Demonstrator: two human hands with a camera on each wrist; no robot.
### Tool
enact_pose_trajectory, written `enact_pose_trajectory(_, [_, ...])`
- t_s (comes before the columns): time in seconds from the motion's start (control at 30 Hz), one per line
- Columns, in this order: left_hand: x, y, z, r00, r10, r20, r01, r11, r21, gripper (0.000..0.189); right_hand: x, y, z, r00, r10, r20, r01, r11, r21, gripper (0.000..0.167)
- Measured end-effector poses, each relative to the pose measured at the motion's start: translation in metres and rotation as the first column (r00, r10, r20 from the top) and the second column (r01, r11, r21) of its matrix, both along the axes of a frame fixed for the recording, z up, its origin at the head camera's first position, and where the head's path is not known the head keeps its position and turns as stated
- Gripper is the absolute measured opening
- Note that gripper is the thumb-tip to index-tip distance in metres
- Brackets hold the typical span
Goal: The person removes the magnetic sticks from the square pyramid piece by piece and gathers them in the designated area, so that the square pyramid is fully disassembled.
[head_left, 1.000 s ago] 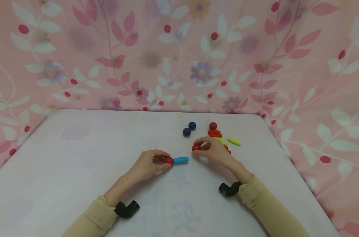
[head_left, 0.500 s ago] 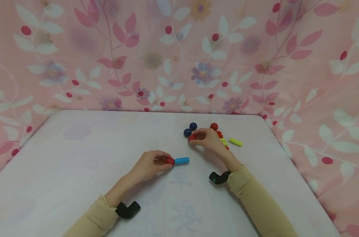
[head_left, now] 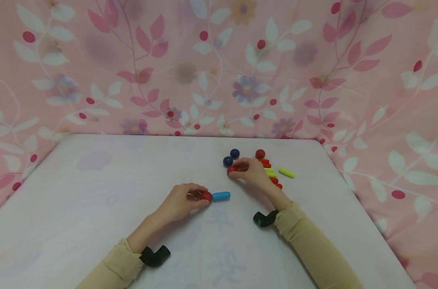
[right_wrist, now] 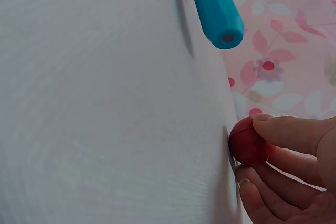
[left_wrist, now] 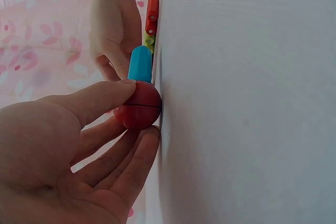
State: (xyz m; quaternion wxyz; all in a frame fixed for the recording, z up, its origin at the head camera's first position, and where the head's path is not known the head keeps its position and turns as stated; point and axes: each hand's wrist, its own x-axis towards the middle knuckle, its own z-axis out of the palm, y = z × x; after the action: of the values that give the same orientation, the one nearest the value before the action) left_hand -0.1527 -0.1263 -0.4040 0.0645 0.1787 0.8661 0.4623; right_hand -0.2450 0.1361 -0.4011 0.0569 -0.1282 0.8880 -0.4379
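Between thumb and fingers, my left hand [head_left: 181, 201] pinches a red ball [left_wrist: 139, 106] with a dark seam line. A blue stick [left_wrist: 140, 64] joins that ball and points to the right, with a small round metal dot in its free end, seen in the right wrist view. My right hand [head_left: 254, 173] pinches a second red ball [right_wrist: 249, 141] close to the tabletop. In the head view this ball sits just in front of two dark blue balls [head_left: 228, 161], with its right part hidden by the fingers.
Behind the right hand lie several red sticks [head_left: 265, 165], yellow-green sticks [head_left: 271, 175] and a red ball [head_left: 260, 153]. One yellow-green stick [head_left: 286, 173] lies apart to the right. The white table [head_left: 107, 176] ends at a floral curtain [head_left: 219, 72].
My right hand has moved left and away from me with its red ball, up to the dark blue balls. The left hand stays in place with its ball and blue stick.
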Motion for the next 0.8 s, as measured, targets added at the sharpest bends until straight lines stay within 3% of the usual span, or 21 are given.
enact_pose_trajectory(0.8, [0.0006,0.0006,0.0007,1.0,0.003,0.0,-0.003,1.0,0.001,0.033,0.0024,0.0012,0.005,1.0,0.015,0.017,-0.015,1.0,-0.008,0.038])
